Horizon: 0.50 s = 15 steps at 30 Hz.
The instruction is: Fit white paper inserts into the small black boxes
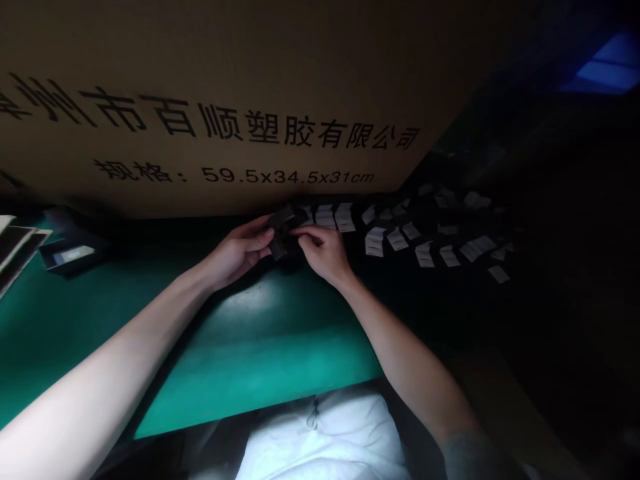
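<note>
At the bottom, nearest the camera, a white garment [325, 433] shows just below the near edge of the green table [260, 360]. Both bare forearms cross that edge and reach over the mat, converging toward its far edge, the left from the near left corner and the right from the near right.

The left hand [240, 250] is curled narrow, thumb on top and fingers tucked under, pinching the left side of a small dark piece [280, 230]. The right hand [323, 250] is also nearly closed, its thumb and forefinger pressed to the right side of the same piece, the other fingers folded beneath. The dark piece sits between the two hands, held just above the far edge of the table. It is too dark to make out its exact shape.

Right of the hands, beyond the table's far right corner, many small white slips [395, 237] lie scattered on a dark surface, some in rough rows, some loose.

At the far left edge of the table a shallow dark tray [53, 257] holds one pale card [75, 253]. Flat dark sheets [15, 250] are stacked just beside it.

Behind everything stands a large cardboard box [200, 67] with printed black characters. Its inside cannot be seen.
</note>
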Motion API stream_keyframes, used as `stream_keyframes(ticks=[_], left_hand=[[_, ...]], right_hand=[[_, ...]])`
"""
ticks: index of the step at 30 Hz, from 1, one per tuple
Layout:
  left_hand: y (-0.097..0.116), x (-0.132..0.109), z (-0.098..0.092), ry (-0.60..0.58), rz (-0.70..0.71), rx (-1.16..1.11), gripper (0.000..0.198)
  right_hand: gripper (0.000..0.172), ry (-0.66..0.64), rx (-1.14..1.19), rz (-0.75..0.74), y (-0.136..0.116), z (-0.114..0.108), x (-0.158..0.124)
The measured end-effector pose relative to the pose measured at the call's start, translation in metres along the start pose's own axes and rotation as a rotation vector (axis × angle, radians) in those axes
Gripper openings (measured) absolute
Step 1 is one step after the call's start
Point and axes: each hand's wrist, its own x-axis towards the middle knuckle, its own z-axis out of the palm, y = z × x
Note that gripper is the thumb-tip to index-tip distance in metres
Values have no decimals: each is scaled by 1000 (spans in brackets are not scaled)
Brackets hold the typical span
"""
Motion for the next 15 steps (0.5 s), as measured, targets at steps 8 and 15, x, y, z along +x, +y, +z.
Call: stream_keyframes(ticks=[8, 15], left_hand=[[0, 1, 0, -18, 5, -59, 25], [3, 0, 4, 11, 1, -47, 18]], right_hand=[[27, -7, -83, -38, -5, 0, -2], [27, 13, -80, -94, -5, 2, -6]])
